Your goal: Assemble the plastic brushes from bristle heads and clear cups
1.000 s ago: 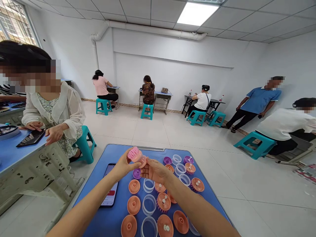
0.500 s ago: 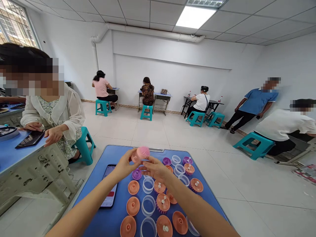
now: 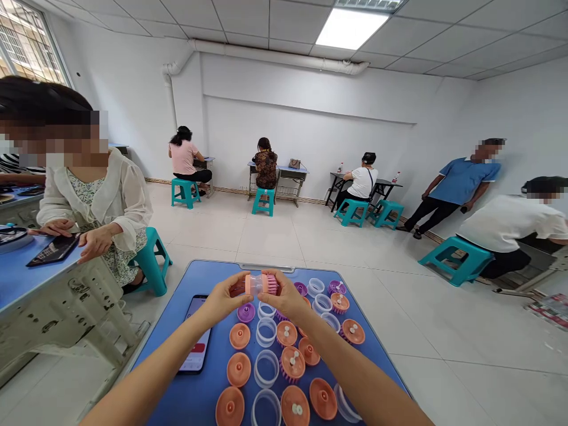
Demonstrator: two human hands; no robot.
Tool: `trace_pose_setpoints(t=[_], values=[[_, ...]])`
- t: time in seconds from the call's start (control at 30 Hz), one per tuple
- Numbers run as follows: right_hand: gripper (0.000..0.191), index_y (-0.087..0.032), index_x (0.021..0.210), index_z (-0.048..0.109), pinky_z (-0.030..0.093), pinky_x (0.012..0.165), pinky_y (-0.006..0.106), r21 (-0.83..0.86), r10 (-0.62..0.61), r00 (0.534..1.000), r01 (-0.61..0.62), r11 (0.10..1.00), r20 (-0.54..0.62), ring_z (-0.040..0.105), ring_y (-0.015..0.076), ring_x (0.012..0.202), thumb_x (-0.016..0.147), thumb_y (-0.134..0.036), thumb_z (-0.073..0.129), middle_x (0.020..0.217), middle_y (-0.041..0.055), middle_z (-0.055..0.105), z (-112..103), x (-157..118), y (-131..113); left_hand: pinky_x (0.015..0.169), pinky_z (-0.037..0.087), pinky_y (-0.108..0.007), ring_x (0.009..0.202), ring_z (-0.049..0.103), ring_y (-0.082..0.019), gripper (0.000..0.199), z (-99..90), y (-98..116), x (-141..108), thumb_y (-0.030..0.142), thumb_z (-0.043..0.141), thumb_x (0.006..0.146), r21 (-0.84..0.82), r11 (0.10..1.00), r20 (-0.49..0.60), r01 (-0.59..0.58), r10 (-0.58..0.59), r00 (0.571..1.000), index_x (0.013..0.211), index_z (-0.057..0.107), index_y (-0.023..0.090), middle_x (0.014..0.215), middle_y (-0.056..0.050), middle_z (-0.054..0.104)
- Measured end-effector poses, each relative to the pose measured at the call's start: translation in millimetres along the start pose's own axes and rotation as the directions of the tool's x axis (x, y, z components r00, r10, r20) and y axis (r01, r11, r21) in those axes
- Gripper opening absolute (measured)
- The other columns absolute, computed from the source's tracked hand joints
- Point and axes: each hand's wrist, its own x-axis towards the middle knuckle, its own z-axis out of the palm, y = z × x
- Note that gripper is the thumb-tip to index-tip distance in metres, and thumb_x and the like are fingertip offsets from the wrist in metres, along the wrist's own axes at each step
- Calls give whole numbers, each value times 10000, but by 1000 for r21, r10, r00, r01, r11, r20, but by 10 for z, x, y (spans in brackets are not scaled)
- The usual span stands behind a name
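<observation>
Above the far part of the blue table (image 3: 213,281), both hands hold a small round scrub brush (image 3: 256,284) turned on its side. It shows an orange cap at the left, a clear body in the middle and pink bristles at the right. The cap end is in the fingers of my left hand (image 3: 224,300). Around the bristle end close the fingers and thumb of my right hand (image 3: 286,300). Below them lie rows of orange caps (image 3: 238,370), clear plastic rings (image 3: 267,369), orange bristle discs with white pegs (image 3: 290,357), and a purple cap (image 3: 245,313).
A phone (image 3: 195,334) lies left of the parts. At a neighbouring desk (image 3: 109,257) on the left, a person (image 3: 100,201) handles a dark flat object. Other seated people and one standing person (image 3: 465,183) are farther off, with teal stools (image 3: 457,260).
The brush has turned from an upward tilt to lying sideways. My right hand has closed on its bristle end; before, its fingers were loose beside it.
</observation>
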Motion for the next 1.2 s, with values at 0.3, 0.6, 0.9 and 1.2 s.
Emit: trace_pose_setpoints(t=[0.3,0.6,0.9,1.2], values=[[406,-177,928,515,461,498,242,43,196,974,-202,978,117,567,111,519,648,-441,646,629,-19,581,-4,25,-23,881,455,-371,986,567,-240,477,-90,-12,-39,241,678,621,497,833,42,-243,257,965,1081,550,222,1081,-74,600],[407,-170,866,519,467,505,232,12,267,956,-271,963,123,556,95,510,660,-511,600,610,-26,560,23,19,-43,898,436,-344,1042,529,-213,455,-126,-80,-13,252,604,695,777,537,198,-329,288,937,1123,463,196,1131,-84,559],[366,-178,935,519,456,468,236,-182,209,978,-204,962,10,536,108,534,667,-401,627,688,-12,570,156,81,-56,859,419,-361,1005,513,-235,416,-66,-157,64,200,545,702,864,426,182,-268,233,955,1114,488,202,1088,-82,562],[455,-233,1179,415,477,720,305,-379,71,997,-64,923,5,575,165,903,760,-372,526,1283,95,429,-85,-25,-380,754,416,-362,862,548,-265,368,-880,-317,399,441,568,613,561,798,-433,220,56,900,848,610,161,810,-47,628]])
